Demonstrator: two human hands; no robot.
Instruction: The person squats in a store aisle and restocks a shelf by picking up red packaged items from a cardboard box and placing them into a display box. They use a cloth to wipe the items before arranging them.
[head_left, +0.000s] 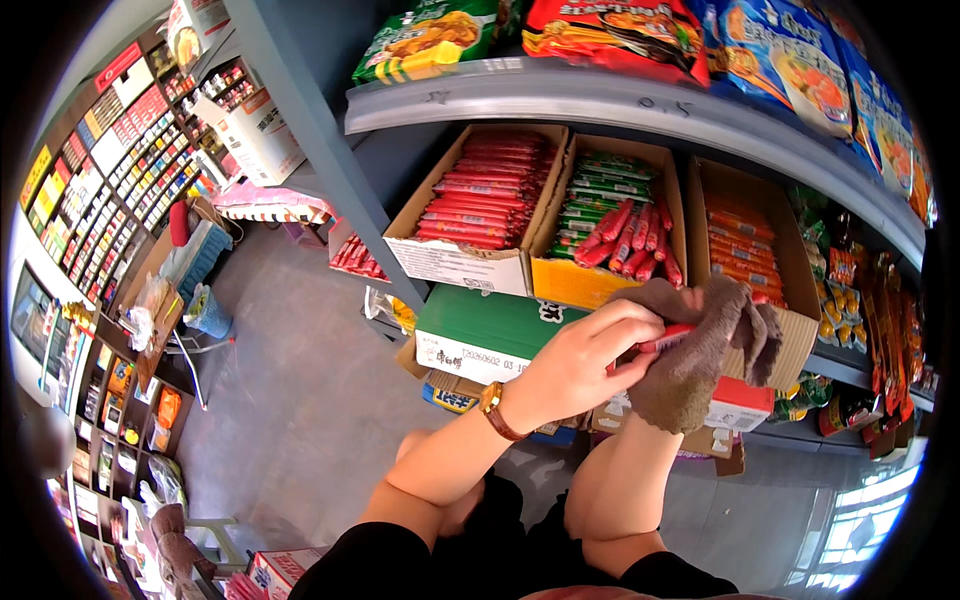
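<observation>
My left hand, with a wristwatch on its wrist, pinches one end of a red-wrapped sausage stick. A brown cloth drapes over my right hand and wraps the stick's other end. Most of that hand is hidden under the cloth; only fingertips show. Just beyond stands an open carton of green-wrapped sticks with loose red ones lying on top. To its left is a carton of red sticks, to its right a carton of orange ones.
A metal shelf edge carrying bagged noodles overhangs the cartons. Below sits a green box. A shelf upright rises at left. Farther left are a blue bin, a counter and wall shelves of small packs.
</observation>
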